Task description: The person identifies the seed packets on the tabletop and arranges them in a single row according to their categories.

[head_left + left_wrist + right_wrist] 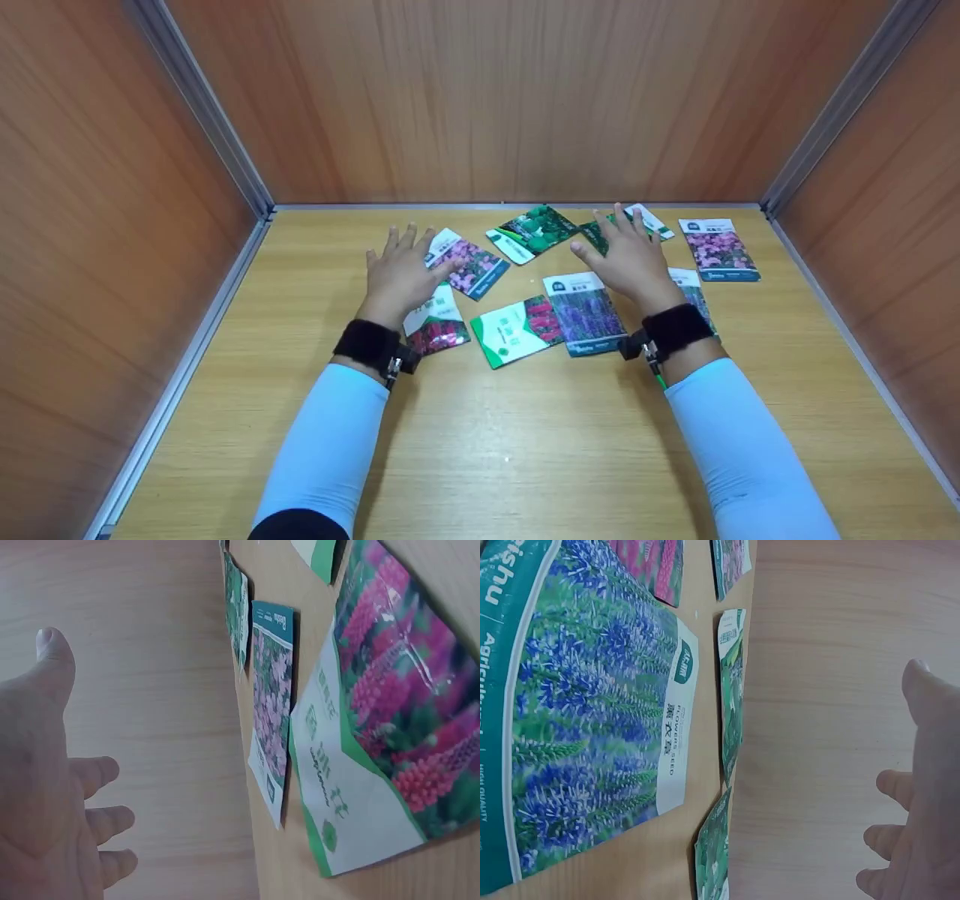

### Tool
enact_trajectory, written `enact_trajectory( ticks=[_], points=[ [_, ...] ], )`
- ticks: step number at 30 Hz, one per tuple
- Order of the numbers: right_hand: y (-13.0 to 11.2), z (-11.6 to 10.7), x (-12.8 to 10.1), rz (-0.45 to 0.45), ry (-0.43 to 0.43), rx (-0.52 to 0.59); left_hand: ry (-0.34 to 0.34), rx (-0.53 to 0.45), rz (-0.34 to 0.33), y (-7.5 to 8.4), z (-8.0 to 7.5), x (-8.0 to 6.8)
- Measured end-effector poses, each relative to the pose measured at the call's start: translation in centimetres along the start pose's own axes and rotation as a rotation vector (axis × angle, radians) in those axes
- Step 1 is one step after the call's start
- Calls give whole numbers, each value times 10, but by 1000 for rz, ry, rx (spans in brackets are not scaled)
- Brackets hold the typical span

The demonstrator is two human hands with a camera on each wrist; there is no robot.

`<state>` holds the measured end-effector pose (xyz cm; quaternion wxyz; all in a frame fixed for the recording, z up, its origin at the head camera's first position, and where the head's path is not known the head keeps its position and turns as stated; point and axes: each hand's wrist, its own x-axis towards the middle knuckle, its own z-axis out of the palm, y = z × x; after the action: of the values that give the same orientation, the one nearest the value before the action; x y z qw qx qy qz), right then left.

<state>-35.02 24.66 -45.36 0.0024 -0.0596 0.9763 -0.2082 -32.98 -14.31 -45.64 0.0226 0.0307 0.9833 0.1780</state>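
Head view: both hands hover palm-down over a scatter of seed packets on the wooden table (480,450). Left hand (401,274), fingers spread and straight, grasping nothing; it sits above the pink-flower packet (466,264) and the red-flower packet (435,324), partly covering both. Contact with either cannot be confirmed from this angle.

Right hand (630,259), fingers likewise spread and relaxed, holding nothing. It is over a dark green packet (596,234), just beside the lavender packet (585,313), which lies flat, face up, near the table's middle.

A green-and-white packet (517,330) lies touching the lavender packet's left edge. A green vegetable packet (532,232) lies between the two hands, farther back. Another pink-flower packet (718,250) lies apart at the right rear.

Wrist views: each palm is open, clear of the table surface.
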Motion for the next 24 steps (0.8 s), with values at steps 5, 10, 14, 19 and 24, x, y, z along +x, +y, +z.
enact_trajectory(
  ticks=[5, 10, 14, 19, 24],
  points=[
    [2, 3, 1, 11, -7, 8, -40, -29, -26, -18, 6, 1],
    [4, 9, 0, 31, -15, 29, -80, -66, -56, -34, 17, -3],
    [6, 17, 0, 39, -19, 41, -115, -91, -90, -42, 28, -5],
    [8, 28, 1, 60, -43, 72, -127, -111, -103, -47, 36, -7],
    [8, 33, 2, 97, -53, 119, -123, -112, -111, -46, 35, -8]
  ],
)
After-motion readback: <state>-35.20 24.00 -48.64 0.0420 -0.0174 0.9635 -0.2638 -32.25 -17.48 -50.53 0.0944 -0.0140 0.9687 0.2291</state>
